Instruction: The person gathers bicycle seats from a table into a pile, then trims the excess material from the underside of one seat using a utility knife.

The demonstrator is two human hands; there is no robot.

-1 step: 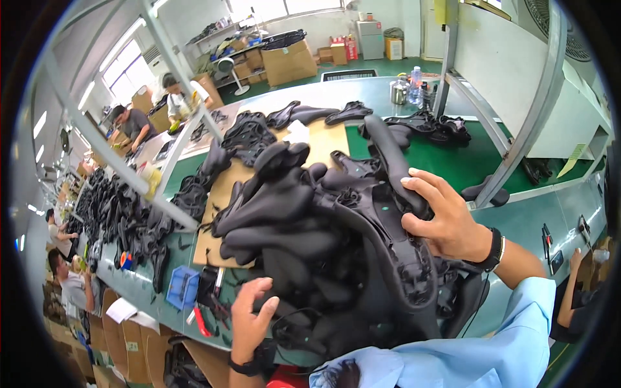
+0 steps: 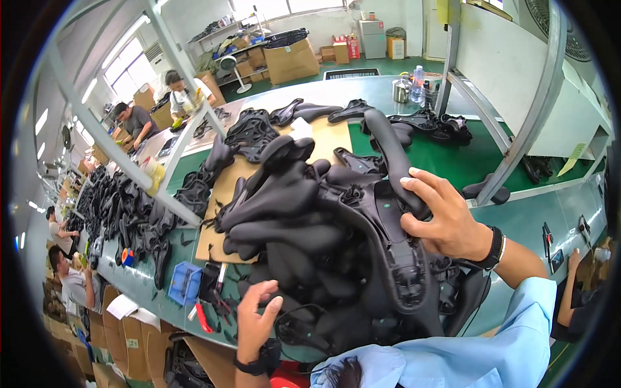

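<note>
Your right hand (image 2: 451, 223) angles in from the right, fingers bent, thumb apart; your left hand (image 2: 257, 320), lower, half-open, fingers curled loosely, thumb spread.

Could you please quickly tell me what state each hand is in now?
Left hand: open, holding nothing visible.
Right hand: fingers at a black bicycle saddle; grip cannot be told.

The green bench (image 2: 530, 216) bears black saddles (image 2: 288, 238) and a blue bin (image 2: 184, 284).

Lower black saddles (image 2: 294, 262), partly hidden
</note>
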